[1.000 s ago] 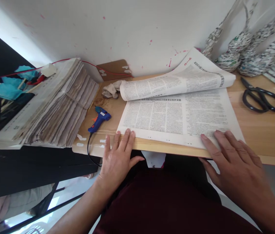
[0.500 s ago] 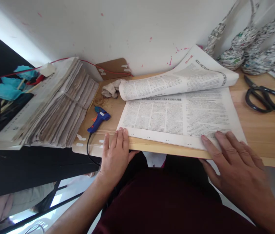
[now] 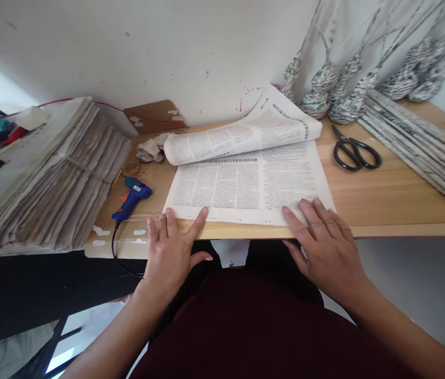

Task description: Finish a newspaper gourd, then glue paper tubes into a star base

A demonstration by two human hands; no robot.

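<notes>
A sheet of newspaper (image 3: 222, 184) lies on the wooden table, its far part curled back over itself. My left hand (image 3: 170, 250) rests at the paper's near left corner, fingers spread, the index fingertip on the bottom margin and the thumb below the table edge. At the near right part of the paper, my right hand (image 3: 325, 242) lies with its fingertips flat on the sheet and its thumb below the edge. Neither hand holds anything. Left of the paper is a blue glue gun (image 3: 132, 199) with a black cord.
Black-handled scissors (image 3: 354, 150) lie right of the paper. Rolled newspaper sticks (image 3: 415, 142) fill the right side, with several woven paper gourd shapes (image 3: 320, 89) along the wall. A tied stack of newspapers (image 3: 68, 179) stands at left. A crumpled cloth (image 3: 150, 149) sits behind the glue gun.
The view has swung to the right, showing more paper sticks and woven shapes. My left index finger has spread away from the others onto the paper's margin. My right hand stays on the sheet.
</notes>
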